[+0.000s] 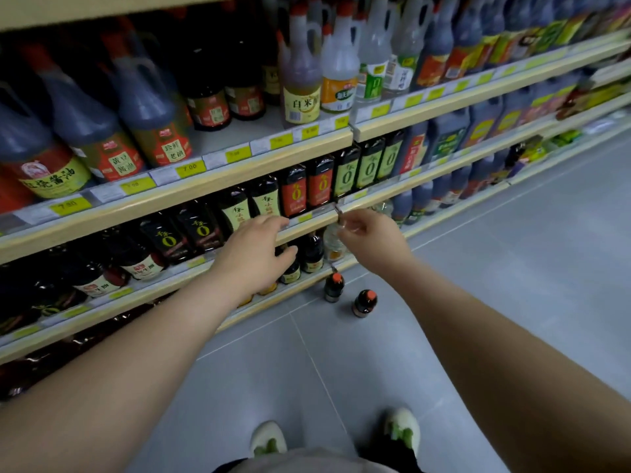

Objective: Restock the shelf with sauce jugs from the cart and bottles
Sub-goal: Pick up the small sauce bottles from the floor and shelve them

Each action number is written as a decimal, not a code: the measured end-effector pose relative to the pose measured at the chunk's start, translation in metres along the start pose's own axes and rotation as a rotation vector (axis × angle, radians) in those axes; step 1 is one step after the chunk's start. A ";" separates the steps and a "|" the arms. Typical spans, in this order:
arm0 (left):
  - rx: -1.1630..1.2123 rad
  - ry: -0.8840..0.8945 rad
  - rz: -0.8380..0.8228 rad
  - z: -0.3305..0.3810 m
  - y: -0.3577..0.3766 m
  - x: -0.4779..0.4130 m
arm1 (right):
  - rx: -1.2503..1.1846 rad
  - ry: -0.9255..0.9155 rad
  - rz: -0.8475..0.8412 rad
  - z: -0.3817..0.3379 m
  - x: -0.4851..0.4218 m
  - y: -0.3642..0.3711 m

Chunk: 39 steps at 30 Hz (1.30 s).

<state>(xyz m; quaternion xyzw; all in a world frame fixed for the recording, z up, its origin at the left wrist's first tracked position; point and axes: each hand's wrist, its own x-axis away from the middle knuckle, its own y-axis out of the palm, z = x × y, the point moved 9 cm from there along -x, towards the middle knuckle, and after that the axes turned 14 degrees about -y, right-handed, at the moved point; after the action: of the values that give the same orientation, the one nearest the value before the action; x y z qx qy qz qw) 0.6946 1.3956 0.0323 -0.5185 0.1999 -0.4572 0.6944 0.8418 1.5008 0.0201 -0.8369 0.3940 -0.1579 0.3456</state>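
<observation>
Two floor bottles (364,303) stand below right fingers (346,233).

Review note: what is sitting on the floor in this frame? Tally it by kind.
Dark orange-capped bottles: 2
Shoes: 2
Total: 4
</observation>
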 end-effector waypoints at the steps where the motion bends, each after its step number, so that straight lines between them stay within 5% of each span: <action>1: 0.006 -0.006 0.000 0.012 0.008 0.001 | -0.015 0.016 0.003 0.014 0.004 -0.010; 10: 0.127 -0.149 0.009 0.105 0.074 -0.010 | -0.085 0.060 -0.055 0.130 0.008 -0.086; 17: 0.219 -0.296 0.001 0.108 0.123 -0.024 | -0.139 0.095 -0.166 0.184 -0.012 -0.075; 32: 0.261 -0.424 -0.090 -0.016 0.320 -0.157 | -0.137 0.282 -0.318 0.364 -0.092 0.146; 39: 0.258 -0.500 0.002 -0.079 0.429 -0.204 | -0.108 0.262 -0.377 0.458 -0.127 0.270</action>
<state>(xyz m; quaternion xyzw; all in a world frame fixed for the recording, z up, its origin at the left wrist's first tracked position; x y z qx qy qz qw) 0.7164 1.5437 -0.4248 -0.5221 -0.0370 -0.3362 0.7829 0.8577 1.6844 -0.4947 -0.8854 0.2801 -0.3054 0.2107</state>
